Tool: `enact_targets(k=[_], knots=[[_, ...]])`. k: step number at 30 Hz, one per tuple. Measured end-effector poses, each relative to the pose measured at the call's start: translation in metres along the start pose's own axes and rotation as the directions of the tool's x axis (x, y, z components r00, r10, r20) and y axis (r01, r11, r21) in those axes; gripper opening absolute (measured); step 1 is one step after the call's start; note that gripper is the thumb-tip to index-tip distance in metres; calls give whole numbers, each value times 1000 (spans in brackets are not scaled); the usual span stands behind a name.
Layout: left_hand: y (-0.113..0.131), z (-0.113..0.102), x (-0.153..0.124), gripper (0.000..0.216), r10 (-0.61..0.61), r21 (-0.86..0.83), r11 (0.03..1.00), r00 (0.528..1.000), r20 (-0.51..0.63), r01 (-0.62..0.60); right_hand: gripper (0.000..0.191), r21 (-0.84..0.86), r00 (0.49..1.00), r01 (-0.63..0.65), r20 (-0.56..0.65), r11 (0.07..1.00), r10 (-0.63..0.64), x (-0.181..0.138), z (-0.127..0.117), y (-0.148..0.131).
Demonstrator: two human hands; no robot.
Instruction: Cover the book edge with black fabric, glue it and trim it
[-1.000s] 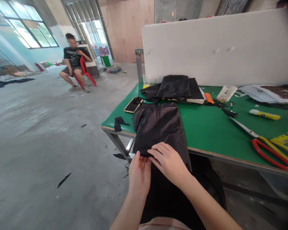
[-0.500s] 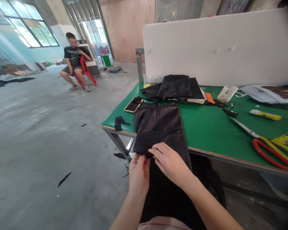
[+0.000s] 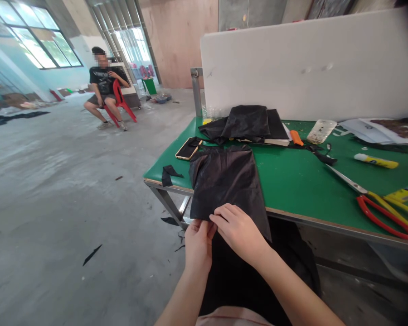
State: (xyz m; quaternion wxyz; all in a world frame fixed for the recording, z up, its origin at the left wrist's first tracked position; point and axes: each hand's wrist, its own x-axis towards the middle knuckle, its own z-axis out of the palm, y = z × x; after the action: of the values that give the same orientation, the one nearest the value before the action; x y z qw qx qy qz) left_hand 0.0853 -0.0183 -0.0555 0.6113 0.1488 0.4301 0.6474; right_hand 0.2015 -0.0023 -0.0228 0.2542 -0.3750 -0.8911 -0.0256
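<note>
A black piece of fabric [image 3: 226, 181] drapes from the green table [image 3: 292, 181] over its near edge toward my lap. My left hand [image 3: 197, 246] pinches the fabric's lower edge from beneath, fingers closed on it. My right hand [image 3: 240, 231] lies on top of the same edge, its fingertips pressed on the cloth right beside the left hand's. Both hands meet just below the table's front edge.
On the table lie a folded black cloth pile [image 3: 246, 122], a phone [image 3: 188, 148], a small black scrap [image 3: 169, 174], an orange cutter [image 3: 296, 138], a clear plastic cup [image 3: 321, 131], a glue stick [image 3: 376, 161] and red-handled scissors [image 3: 381, 206]. A white board [image 3: 309, 68] backs the table. A person sits on a red chair [image 3: 120, 102] far left.
Both hands have stayed at the fabric's lower edge, shifting slightly; the left fingers have closed more tightly under the edge. The fabric has barely moved.
</note>
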Motion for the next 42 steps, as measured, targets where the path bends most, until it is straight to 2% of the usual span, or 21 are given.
enact_targets(k=[8,15,18,22,27,30,37,42], knots=[[-14,4,-1,18,75,-34,996,996,-49,-77,13,0,1000,6,-11,1000,-6,0,4,0],[-14,5,-6,20,99,61,993,995,-30,-97,12,-7,1000,13,-5,1000,-13,0,7,1],[-7,5,-11,20,71,17,997,997,7,-71,13,-1,1000,9,-5,1000,-9,0,7,2],[2,4,-15,8,19,-80,997,999,29,-16,13,-2,1000,7,10,1000,-7,1,7,2],[5,1,-10,6,-83,-180,981,995,-63,70,13,2,999,-3,36,1000,3,1,6,2],[5,-1,-9,10,-74,-165,985,991,-113,55,14,-8,999,-10,52,1000,10,2,5,1],[8,-4,-9,20,-55,-148,988,992,-110,38,18,-13,999,16,-36,1000,-17,2,4,-3],[14,-5,-11,17,-71,-142,988,994,-86,58,19,10,993,1,-117,1000,1,2,5,-5]])
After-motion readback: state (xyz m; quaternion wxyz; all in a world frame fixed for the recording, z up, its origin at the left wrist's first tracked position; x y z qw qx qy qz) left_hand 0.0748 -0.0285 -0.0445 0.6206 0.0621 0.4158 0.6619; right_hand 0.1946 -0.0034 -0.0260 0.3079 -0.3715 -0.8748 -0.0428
